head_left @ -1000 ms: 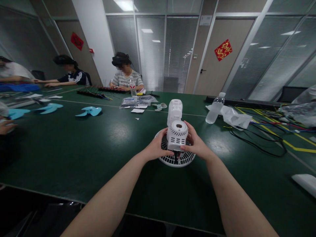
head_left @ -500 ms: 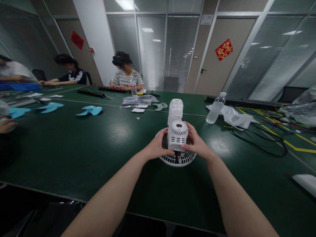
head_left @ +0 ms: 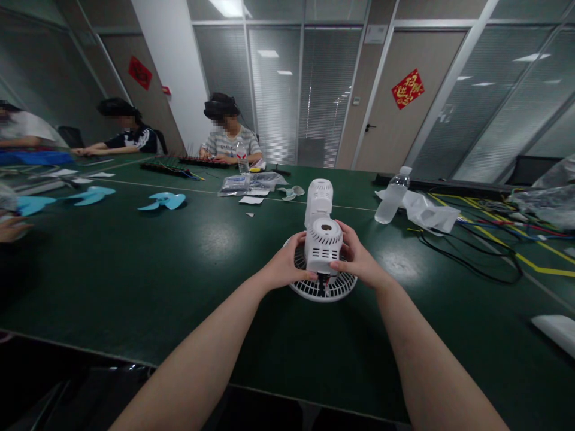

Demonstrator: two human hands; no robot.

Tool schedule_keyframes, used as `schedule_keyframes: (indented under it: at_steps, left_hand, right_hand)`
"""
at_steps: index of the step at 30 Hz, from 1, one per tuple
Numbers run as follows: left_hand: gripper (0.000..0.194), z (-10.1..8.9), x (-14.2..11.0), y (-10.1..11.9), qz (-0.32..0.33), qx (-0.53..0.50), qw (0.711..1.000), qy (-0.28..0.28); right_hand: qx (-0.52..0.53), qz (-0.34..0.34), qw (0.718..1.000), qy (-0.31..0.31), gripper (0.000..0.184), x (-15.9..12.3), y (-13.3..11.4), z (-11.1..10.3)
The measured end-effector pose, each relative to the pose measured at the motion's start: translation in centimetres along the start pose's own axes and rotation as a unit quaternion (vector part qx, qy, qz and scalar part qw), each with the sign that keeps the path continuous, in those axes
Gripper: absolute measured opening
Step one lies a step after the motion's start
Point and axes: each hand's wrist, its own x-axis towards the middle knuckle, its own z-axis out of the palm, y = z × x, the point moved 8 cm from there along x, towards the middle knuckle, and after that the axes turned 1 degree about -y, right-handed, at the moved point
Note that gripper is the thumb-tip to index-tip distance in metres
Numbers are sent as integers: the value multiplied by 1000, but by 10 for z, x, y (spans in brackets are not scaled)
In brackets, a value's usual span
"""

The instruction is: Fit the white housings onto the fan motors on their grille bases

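A white fan motor housing (head_left: 324, 245), with vent slots and a round hole in its top, sits over a white round fan grille (head_left: 321, 293) on the green table. My left hand (head_left: 287, 263) grips the housing from its left side, thumb near the lower edge. On the right side my right hand (head_left: 357, 254) holds it too, thumb pressed on the front. Dark and red wires (head_left: 324, 284) show below the housing's near edge. Behind it a second white slotted fan part (head_left: 320, 200) extends away from me. The fingertips behind the housing are partly hidden.
Blue fan blades (head_left: 164, 201) lie to the left, and a person's hand (head_left: 13, 227) is at the left edge. A water bottle (head_left: 394, 196), plastic wrapping (head_left: 431, 212) and black cables (head_left: 467, 263) lie to the right. Co-workers (head_left: 229, 134) sit across the green table (head_left: 202, 299).
Almost nothing differs. Both hands keep their hold on the fan motor housing, and the right thumb has shifted very slightly.
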Motion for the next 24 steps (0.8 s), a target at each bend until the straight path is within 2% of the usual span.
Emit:
schedule_keyframes:
  at_steps: [4, 10, 18, 24]
  left_hand:
    - [109, 1, 1, 0, 14, 8, 1000, 2]
    - [119, 3, 3, 6, 49, 58, 997, 5]
    - [122, 4, 5, 3, 28, 89, 996, -10]
    - [119, 5, 5, 3, 35, 84, 996, -15]
  right_hand:
    - [15, -6, 1000, 7, 108, 0, 0, 1]
    - [36, -28, 999, 1, 106, 1, 2, 2]
    - [48, -39, 998, 11, 104, 2, 3, 0]
    - [70, -44, 996, 15, 102, 2, 3, 0]
